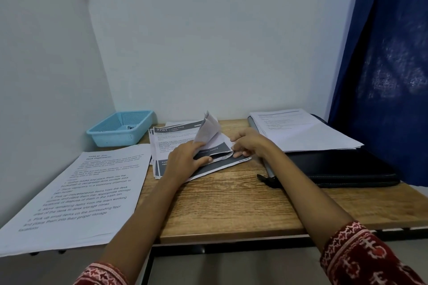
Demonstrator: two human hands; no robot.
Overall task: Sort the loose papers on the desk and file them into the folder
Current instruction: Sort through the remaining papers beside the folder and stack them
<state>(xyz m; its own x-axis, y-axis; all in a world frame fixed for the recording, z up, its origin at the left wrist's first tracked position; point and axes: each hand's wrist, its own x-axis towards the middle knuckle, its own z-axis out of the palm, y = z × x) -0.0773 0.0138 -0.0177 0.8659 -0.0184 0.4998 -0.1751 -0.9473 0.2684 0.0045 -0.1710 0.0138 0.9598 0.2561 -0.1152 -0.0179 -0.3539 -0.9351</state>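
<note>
Fingers of my left hand (185,159) curled under lifted sheets of the middle pile of papers (171,146), thumb pressed on a dark-banded page, holding the sheets bent upward; my right hand (247,143) pinched the near edge of the same pile, fingertips tucked against the paper; the pile lay at the back centre of the wooden desk (231,206); a second stack of printed instructions (78,192) lay at my left, overhanging the desk edge; the black folder (342,169) lay at my right, more white sheets (301,132) resting on it; a light-blue basket (120,127) stood in the far-left corner.
</note>
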